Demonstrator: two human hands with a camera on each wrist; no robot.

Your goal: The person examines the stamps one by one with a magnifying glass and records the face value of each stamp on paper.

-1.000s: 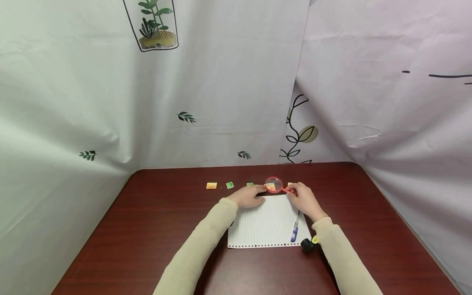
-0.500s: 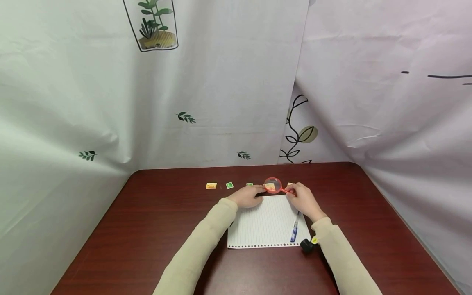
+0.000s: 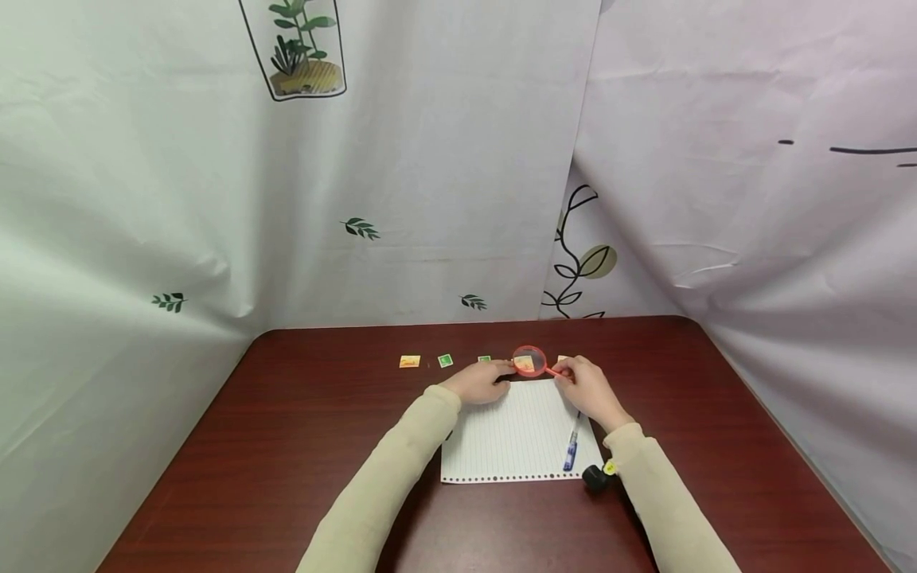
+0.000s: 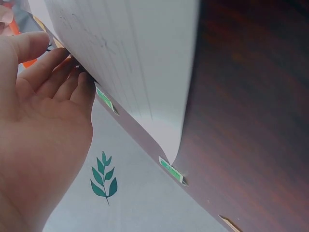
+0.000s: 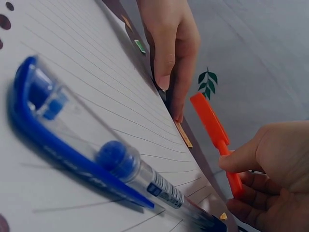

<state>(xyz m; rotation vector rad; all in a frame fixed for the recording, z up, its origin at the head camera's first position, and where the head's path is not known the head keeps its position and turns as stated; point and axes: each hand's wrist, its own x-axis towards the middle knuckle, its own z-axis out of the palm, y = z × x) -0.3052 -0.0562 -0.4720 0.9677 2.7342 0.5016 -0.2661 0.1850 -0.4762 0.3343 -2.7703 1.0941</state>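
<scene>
Right hand (image 3: 589, 390): pinching the magnifying glass (image 5: 211, 121) by its handle.
Magnifying glass: over an orange stamp (image 5: 183, 134), beyond the lined paper (image 3: 509, 442).
Left hand (image 3: 478, 382): straight-fingered, close to that stamp.
Blue pen (image 3: 571, 452): lying on the lined paper.

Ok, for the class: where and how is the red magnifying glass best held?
Probably by its slim handle, pinched from the right, as the right hand does: the handle juts that way from the round lens, while the left hand sits close by the lens's left edge.
</scene>
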